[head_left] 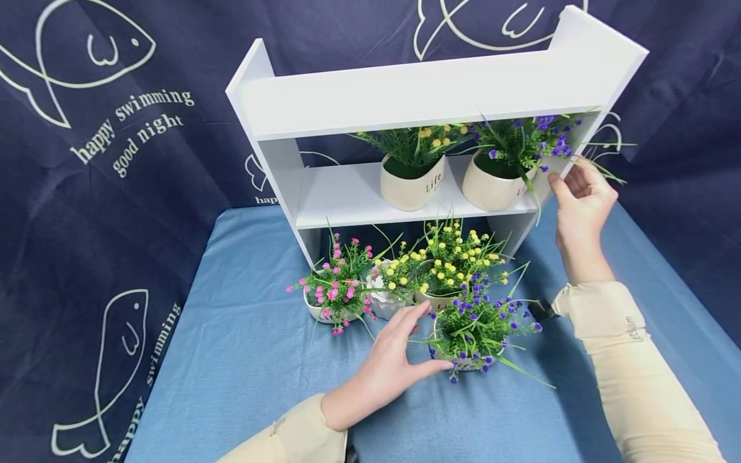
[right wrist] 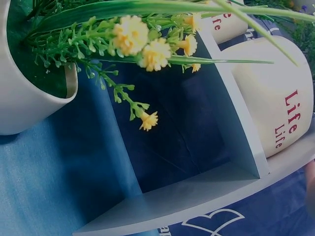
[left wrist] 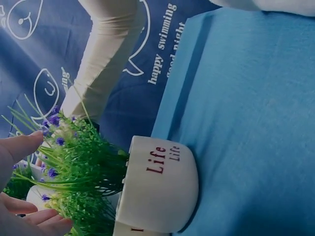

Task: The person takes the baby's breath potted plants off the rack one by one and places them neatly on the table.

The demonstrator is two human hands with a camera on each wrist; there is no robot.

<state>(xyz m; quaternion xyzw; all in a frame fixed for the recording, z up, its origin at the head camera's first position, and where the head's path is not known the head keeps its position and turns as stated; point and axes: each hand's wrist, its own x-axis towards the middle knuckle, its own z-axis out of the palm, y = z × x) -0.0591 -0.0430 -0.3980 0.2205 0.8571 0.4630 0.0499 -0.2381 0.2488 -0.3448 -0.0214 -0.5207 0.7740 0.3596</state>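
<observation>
A white two-tier shelf (head_left: 399,96) stands on the blue-covered table. My right hand (head_left: 585,199) grips its right side panel, thumb at the inner face and fingers outside, close to a purple-flowered potted plant (head_left: 492,183) on the middle board. Left of that plant sits a yellow-flowered potted plant (head_left: 411,186). My left hand (head_left: 388,360) is spread beside another purple-flowered potted plant (head_left: 475,328) on the table, thumb and fingers apart near its flowers. In the left wrist view, this plant's cream pot (left wrist: 162,187) reads "Life".
Before the shelf stand a pink-flowered potted plant (head_left: 336,289), a white ornate pot (head_left: 384,299) and another yellow-flowered plant (head_left: 457,257), close together. Blue cloth (head_left: 231,360) covers the table. A dark fish-print curtain (head_left: 145,225) hangs behind.
</observation>
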